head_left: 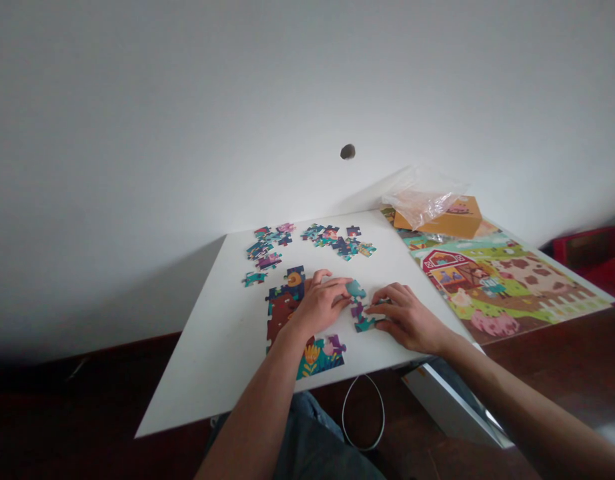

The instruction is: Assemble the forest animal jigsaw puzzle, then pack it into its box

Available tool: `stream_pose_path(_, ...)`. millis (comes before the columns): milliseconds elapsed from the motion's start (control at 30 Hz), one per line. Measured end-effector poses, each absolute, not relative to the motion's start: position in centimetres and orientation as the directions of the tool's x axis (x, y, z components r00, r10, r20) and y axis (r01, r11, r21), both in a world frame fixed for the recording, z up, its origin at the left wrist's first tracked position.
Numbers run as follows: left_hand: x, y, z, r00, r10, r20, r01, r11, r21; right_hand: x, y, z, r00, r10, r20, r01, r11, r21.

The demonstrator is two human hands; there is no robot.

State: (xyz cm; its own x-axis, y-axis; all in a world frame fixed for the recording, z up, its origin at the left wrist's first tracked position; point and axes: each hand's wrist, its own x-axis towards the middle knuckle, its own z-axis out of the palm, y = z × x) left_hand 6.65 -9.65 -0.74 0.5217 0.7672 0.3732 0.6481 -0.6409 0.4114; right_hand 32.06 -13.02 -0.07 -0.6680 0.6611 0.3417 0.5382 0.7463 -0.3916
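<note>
The left hand (348,293) held the teal piece (356,289) in a narrow grip, while the right hand (373,317) narrowly gripped the purple-and-teal pieces (363,323). From the left hand, the part-built puzzle (281,315) lay toward eight o'clock on the white counter (202,353), and loose pieces (347,248) toward twelve. Toward two from the right hand lay the farm picture (512,287), bearing an orange box (460,219) under clear plastic (420,200).

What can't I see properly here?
All in the head view:
- Part of the joined puzzle: the left hand and forearm hide it.
- Puzzle bits under the right hand: fingers cover them.
- Part of the orange box: crinkly plastic blurs it.
- Red thing: cut off, right edge.
</note>
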Motion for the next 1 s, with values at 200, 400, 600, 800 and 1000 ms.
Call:
stream_pose_path(200, 6.49, -9.85, -0.54, 0.535, 0.783, 0.316, 0.63, -0.619, 0.468, 32.02, -12.95, -0.04, -0.688, 0.645, 0.333, 0.534, 0.761, -0.368)
stream_pose_path(400, 6.4, -9.89, -0.73, 0.493, 0.824, 0.281, 0.672, -0.565, 0.478, 31.97, -12.97, 0.01, -0.687, 0.643, 0.338, 0.539, 0.763, -0.356)
stream_pose_path(600, 6.37, -9.69, -0.61, 0.582, 0.744, 0.328, 0.604, -0.666, 0.438, 31.88, -13.11, 0.1, -0.683, 0.656, 0.322, 0.561, 0.753, -0.344)
stream_pose_path(800, 6.43, -9.62, -0.62, 0.579, 0.744, 0.332, 0.603, -0.666, 0.439, 31.95, -13.09, 0.24, -0.708, 0.635, 0.308, 0.557, 0.771, -0.307)
stream_pose_path(1000, 6.35, -9.63, -0.56, 0.599, 0.735, 0.317, 0.613, -0.676, 0.409, 31.77, -13.24, 0.45, -0.696, 0.652, 0.301, 0.575, 0.757, -0.31)
